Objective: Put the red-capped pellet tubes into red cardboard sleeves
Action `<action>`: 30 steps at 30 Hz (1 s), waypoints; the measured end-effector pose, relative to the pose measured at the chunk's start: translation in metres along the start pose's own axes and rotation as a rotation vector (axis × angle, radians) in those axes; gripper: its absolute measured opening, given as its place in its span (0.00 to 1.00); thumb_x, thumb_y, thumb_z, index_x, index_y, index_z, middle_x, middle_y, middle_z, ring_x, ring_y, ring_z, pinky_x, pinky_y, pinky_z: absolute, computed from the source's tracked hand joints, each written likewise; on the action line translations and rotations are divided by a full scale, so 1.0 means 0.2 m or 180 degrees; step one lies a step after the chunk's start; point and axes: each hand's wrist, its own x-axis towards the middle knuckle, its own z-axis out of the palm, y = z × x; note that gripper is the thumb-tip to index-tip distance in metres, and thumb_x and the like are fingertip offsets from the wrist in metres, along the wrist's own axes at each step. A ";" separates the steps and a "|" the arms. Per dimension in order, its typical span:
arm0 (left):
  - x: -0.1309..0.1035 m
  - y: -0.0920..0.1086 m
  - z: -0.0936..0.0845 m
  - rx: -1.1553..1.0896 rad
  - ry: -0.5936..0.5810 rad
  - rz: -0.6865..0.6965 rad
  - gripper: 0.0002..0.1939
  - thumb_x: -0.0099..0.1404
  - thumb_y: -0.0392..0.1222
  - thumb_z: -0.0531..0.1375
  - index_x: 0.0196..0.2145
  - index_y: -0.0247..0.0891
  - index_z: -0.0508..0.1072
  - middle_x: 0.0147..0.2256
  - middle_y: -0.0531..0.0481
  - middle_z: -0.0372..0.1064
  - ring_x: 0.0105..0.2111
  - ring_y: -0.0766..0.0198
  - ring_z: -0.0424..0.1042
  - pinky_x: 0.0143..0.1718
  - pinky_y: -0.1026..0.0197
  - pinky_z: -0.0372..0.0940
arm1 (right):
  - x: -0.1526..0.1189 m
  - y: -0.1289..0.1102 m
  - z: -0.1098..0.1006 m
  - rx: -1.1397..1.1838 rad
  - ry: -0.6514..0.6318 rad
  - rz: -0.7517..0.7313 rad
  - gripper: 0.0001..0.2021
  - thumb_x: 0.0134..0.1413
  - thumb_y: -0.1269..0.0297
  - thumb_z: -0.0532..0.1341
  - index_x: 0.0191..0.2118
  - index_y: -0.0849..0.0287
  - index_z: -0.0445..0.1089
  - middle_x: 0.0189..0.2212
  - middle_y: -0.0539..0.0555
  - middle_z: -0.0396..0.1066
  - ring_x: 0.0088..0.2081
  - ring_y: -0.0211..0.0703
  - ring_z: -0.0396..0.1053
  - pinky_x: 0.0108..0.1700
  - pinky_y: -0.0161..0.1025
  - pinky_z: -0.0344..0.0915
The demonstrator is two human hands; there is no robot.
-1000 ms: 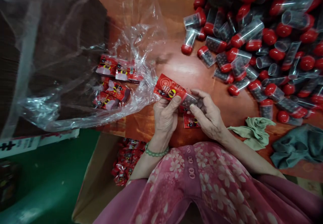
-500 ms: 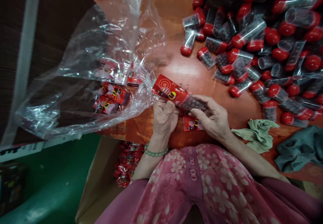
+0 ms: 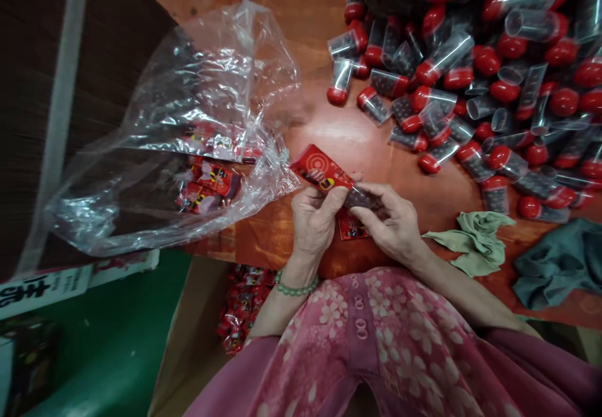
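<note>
Over the front of the table I hold a clear dotted plastic tube with a red printed sleeve around its far part. My left hand is closed on the sleeve, thumb on top and fingers beneath. My right hand pinches the near end of the tube between thumb and fingers. The tube's far end is hidden inside the sleeve. Just below, another flat red printed sleeve lies on the table, partly covered by my hands.
A clear plastic bag holding several red printed packs lies on the left. Many red-capped clear tubes are heaped at the right. Cloths lie near my right arm. Below the table edge, a cardboard box contains red packs.
My left thumb has moved onto the top of the sleeve, near where it meets the tube. Less of the tube shows between my hands. The camera view has shifted slightly.
</note>
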 end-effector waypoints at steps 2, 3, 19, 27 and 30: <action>0.00 0.00 0.00 0.0013 -0.0072 0.0017 0.18 0.53 0.55 0.72 0.31 0.38 0.81 0.33 0.45 0.82 0.38 0.54 0.82 0.48 0.50 0.76 | 0.00 0.00 0.00 -0.0200 0.0073 -0.0154 0.13 0.59 0.66 0.65 0.50 0.54 0.71 0.46 0.54 0.79 0.44 0.43 0.78 0.49 0.40 0.75; 0.00 0.01 0.00 0.0019 -0.0110 0.0018 0.18 0.53 0.56 0.72 0.31 0.37 0.81 0.34 0.45 0.82 0.39 0.53 0.82 0.48 0.50 0.76 | 0.00 -0.01 0.01 -0.0144 0.0037 -0.0116 0.13 0.59 0.66 0.65 0.50 0.54 0.71 0.45 0.54 0.78 0.44 0.43 0.78 0.48 0.39 0.75; 0.02 -0.02 -0.05 0.0082 -0.0346 -0.0445 0.23 0.59 0.61 0.66 0.39 0.37 0.79 0.32 0.45 0.80 0.29 0.63 0.78 0.28 0.64 0.71 | 0.10 0.00 0.10 0.1726 -0.0197 0.1322 0.20 0.52 0.49 0.69 0.39 0.53 0.61 0.28 0.45 0.75 0.25 0.34 0.75 0.30 0.32 0.74; 0.02 0.01 -0.01 0.0038 -0.0024 -0.0368 0.25 0.59 0.66 0.64 0.37 0.40 0.78 0.41 0.43 0.80 0.45 0.55 0.78 0.40 0.59 0.74 | 0.12 0.02 0.12 0.1626 -0.0306 0.1242 0.20 0.53 0.52 0.69 0.40 0.53 0.59 0.26 0.43 0.71 0.25 0.32 0.73 0.30 0.30 0.72; 0.00 -0.04 -0.01 -0.0089 -0.0088 -0.0489 0.24 0.60 0.65 0.64 0.35 0.39 0.78 0.38 0.45 0.80 0.42 0.57 0.78 0.39 0.60 0.74 | 0.11 0.03 0.12 0.1453 -0.0261 0.1262 0.20 0.51 0.50 0.70 0.39 0.52 0.59 0.27 0.43 0.71 0.25 0.33 0.72 0.28 0.31 0.72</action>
